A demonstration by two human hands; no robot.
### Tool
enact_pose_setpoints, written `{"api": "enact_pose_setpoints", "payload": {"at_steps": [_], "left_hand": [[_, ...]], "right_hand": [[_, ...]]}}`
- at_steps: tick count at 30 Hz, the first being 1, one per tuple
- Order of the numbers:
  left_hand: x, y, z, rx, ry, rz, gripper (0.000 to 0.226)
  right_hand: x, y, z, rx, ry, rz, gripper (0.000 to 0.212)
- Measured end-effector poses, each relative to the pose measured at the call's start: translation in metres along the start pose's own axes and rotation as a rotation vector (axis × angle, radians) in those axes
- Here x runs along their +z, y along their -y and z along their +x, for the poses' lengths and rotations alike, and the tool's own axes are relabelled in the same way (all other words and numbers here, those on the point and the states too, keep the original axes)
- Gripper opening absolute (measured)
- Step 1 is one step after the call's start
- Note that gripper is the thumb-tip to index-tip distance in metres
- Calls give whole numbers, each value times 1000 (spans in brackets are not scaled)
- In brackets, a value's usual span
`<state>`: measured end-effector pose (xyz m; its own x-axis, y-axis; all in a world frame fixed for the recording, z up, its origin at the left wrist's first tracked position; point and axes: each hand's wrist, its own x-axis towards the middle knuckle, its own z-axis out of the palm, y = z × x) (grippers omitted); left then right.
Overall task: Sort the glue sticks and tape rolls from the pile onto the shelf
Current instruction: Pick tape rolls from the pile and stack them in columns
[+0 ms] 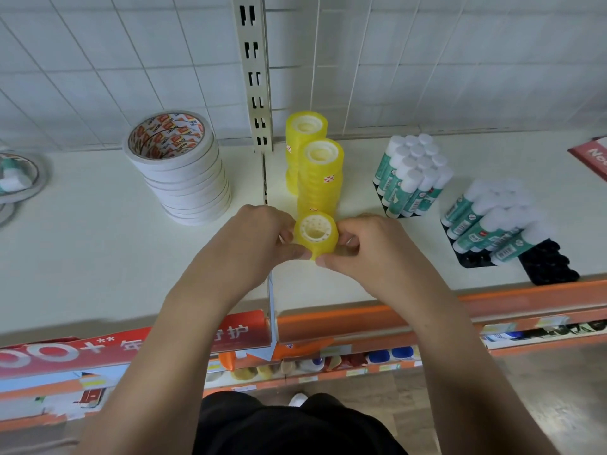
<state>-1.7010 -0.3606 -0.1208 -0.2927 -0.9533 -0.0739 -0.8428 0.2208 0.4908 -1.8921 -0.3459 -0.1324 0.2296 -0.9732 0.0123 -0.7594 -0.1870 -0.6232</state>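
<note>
At the far left of the shelf [98, 257], a loose flat roll [18, 177] is cut off by the frame. Beside it, a white tape stack [179, 169] stands upright, well clear of the hands.

The short yellow tape column [316, 236] is held at the middle, with the grip of the left hand [259, 238] clamped on its left side by curled fingers and thumb. Whether its base touches the shelf cannot be told. Directly behind it two tall yellow columns [320, 178] are lined up towards the back wall, the nearer one just beside the held piece. The right hand [361, 247] is pinched on the column's right side.

The step in hand is judged to be the placing of yellow tape in its row. A gentle, straight set-down is called for, since the nearer tall column could be knocked over.

Bare shelf is left between the hands and the front lip [361, 316], and more to the left of the shelf seam. To the right, room is narrowed by a glue stick pack [410, 178], then a second glue stick pack [486, 224] leaning in a black tray [551, 267] close to the edge.
</note>
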Motion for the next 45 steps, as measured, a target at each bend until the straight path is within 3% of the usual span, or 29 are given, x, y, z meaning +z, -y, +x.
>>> {"api": "enact_pose_setpoints", "payload": {"at_steps": [9, 20, 29, 34, 36, 39, 45], "left_hand": [[-3, -13, 1, -4, 85, 142, 38], [7, -17, 0, -25, 9, 341, 37], [16, -7, -7, -61, -73, -46, 24], [15, 7, -16, -68, -66, -63, 32], [9, 13, -23, -57, -79, -40, 24], [-2, 24, -40, -45, -117, 25, 17], [-38, 66, -96, -27, -270, 100, 18]], "right_hand": [[-1, -1, 5, -16, 53, 24, 27], [3, -3, 4, 8, 1, 50, 23], [7, 3, -7, 42, -44, 0, 28], [4, 9, -20, 184, -64, -78, 39], [2, 16, -30, 201, -94, -119, 30], [8, 35, -43, 161, -61, -182, 17], [54, 116, -32, -44, 8, -166, 20]]}}
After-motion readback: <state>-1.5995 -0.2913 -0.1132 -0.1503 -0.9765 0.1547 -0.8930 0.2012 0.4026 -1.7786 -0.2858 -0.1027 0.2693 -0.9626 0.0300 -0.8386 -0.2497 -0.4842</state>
